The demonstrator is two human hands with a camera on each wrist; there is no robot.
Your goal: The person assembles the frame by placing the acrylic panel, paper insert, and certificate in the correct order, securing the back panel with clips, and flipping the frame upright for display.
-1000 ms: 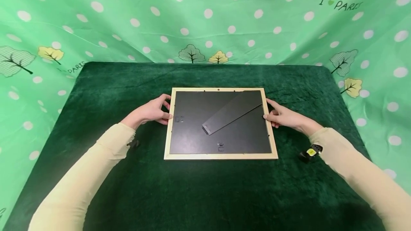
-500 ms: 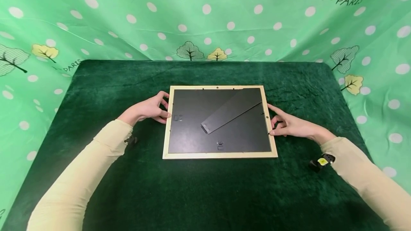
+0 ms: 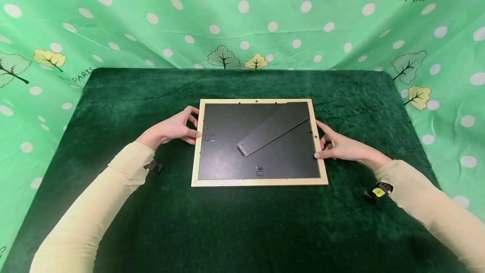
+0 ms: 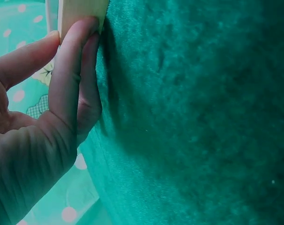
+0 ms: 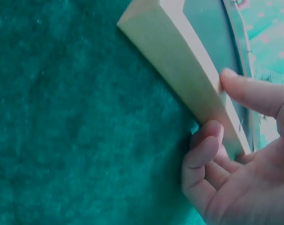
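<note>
A picture frame (image 3: 259,183) with a pale wood border lies face down at the middle of the table in the head view. Its black backing board (image 3: 221,161) faces up, and a black easel leg (image 3: 270,132) lies flat across it at a slant. My left hand (image 3: 174,127) holds the left side, thumb on the top edge and fingers against the outer side, as the left wrist view shows. On the right side, my right hand (image 3: 342,146) grips the border, its thumb (image 5: 231,77) on top and curled fingers at the outer side. The frame's picture side is hidden.
Dark green velvet cloth (image 3: 242,231) covers the table. A light green dotted curtain (image 3: 242,20) with printed trees hangs behind and beside it. Small dark devices with straps sit at both wrists, the right one (image 3: 379,191) with a yellow mark.
My right hand has shifted down the frame's right side toward me, its thumb leaving the small clip there. The left hand keeps its hold. The view has drifted slightly.
</note>
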